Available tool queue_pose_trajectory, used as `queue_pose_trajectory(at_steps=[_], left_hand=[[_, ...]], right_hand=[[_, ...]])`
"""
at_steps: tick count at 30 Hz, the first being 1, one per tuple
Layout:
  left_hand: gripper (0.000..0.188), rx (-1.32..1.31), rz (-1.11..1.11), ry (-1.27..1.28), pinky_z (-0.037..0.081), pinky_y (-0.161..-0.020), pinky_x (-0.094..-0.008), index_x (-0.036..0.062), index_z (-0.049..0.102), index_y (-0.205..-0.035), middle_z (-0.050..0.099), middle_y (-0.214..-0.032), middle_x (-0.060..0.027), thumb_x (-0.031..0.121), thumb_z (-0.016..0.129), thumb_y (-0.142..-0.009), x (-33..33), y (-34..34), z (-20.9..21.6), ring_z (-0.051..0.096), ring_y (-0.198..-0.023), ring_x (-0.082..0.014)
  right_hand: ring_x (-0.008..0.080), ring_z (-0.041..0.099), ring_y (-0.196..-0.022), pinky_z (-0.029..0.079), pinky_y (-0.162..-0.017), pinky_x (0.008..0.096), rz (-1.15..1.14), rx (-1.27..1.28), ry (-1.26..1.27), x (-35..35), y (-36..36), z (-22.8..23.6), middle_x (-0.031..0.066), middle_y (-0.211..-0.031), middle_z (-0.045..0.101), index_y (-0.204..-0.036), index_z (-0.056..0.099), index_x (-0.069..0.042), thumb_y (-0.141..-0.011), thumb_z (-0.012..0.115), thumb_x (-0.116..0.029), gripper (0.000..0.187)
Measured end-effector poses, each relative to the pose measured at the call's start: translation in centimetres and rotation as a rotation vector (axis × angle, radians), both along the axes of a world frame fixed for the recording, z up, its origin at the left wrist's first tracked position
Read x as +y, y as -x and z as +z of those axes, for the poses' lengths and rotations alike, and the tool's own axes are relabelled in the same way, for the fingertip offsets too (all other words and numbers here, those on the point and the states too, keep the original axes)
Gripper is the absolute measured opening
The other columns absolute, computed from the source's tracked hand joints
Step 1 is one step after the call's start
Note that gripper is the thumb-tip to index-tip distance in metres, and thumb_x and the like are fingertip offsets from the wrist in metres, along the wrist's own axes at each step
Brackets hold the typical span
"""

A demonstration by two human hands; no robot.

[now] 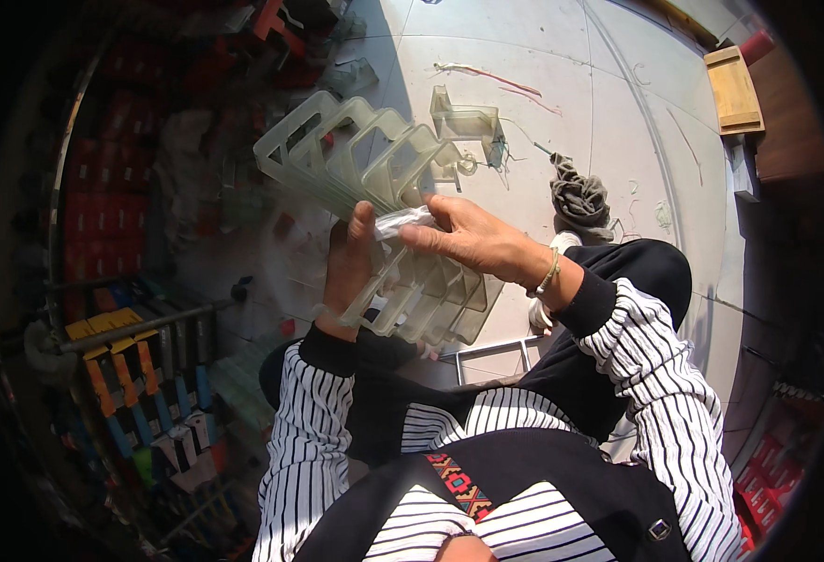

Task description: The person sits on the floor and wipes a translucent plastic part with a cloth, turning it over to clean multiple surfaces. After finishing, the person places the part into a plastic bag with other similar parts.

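A clear, yellowed plastic rack with several slanted tiers point(374, 155) is held up in front of me, above my crossed legs. My left hand point(348, 267) is closed around its middle, thumb up, with the fingers mostly behind the plastic. From the other side my right hand point(473, 236) reaches in, thumb and fingers pinched on a crumpled white strip point(402, 222). This strip lies across the rack's middle, between its upper and lower tiers. Whether it is cloth or plastic film I cannot make out.
On the tiled floor ahead lie a broken clear plastic piece point(468, 120), red and white string point(489, 77) and a bunched grey cloth point(579, 199). A wooden stool point(734, 91) stands far right. Packaged tools point(135, 375) hang at the left, below red boxes point(103, 211).
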State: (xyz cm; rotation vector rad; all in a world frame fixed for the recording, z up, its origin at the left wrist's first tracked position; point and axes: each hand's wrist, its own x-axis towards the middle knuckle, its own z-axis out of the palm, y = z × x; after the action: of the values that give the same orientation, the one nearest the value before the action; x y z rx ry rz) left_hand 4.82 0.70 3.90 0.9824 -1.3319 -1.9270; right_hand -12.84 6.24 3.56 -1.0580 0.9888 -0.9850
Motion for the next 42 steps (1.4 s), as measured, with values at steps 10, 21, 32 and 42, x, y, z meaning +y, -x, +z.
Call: queue_pose_trajectory(at_steps=[10,21,32,42], left_hand=[[0.061,-0.294,0.003,0.402,0.043,-0.082,-0.0268,-0.0021,0.057,-0.112,0.061,-0.101,-0.0063,0.055,0.046,-0.093,1.1,-0.1,2.2,0.056,-0.09,-0.0141],[0.021,-0.043,-0.168,0.028,0.043,-0.073,-0.0216,0.0001,0.061,-0.103,0.063,-0.089,-0.0011,0.013,0.065,-0.087,2.8,-0.5,4.2,0.054,-0.08,-0.007],[0.016,-0.117,-0.085,0.239,0.043,-0.07,-0.0216,0.0007,0.061,-0.087,0.059,-0.076,0.0012,0.016,0.061,-0.091,2.8,-0.9,5.9,0.052,-0.073,-0.0054],[0.016,-0.001,-0.188,0.311,0.044,-0.065,-0.0202,-0.0003,0.058,-0.082,0.055,-0.073,0.0003,0.013,0.057,-0.091,3.2,-0.5,6.5,0.052,-0.07,-0.0053]], right_hand=[[0.009,0.052,-0.089,0.044,-0.076,0.0234,-0.029,-0.163,-0.033,1.4,0.5,0.1,0.0043,-0.098,0.058,-0.112,0.055,0.004,-0.083,0.065,-0.054,0.065],[0.0093,0.055,-0.085,0.047,-0.075,0.0238,-0.076,-0.108,0.04,2.1,2.6,0.6,0.0049,-0.094,0.06,-0.107,0.057,0.004,-0.085,0.063,-0.053,0.061],[0.0106,0.056,-0.093,0.047,-0.08,0.0251,-0.026,-0.285,0.052,2.8,2.3,0.4,0.0067,-0.103,0.06,-0.117,0.053,0.002,-0.09,0.052,-0.054,0.062],[0.0215,0.047,-0.065,0.043,-0.062,0.0345,0.083,-1.036,-0.106,3.8,0.6,1.3,0.007,-0.074,0.049,-0.111,0.054,-0.007,-0.089,0.024,-0.073,0.076]])
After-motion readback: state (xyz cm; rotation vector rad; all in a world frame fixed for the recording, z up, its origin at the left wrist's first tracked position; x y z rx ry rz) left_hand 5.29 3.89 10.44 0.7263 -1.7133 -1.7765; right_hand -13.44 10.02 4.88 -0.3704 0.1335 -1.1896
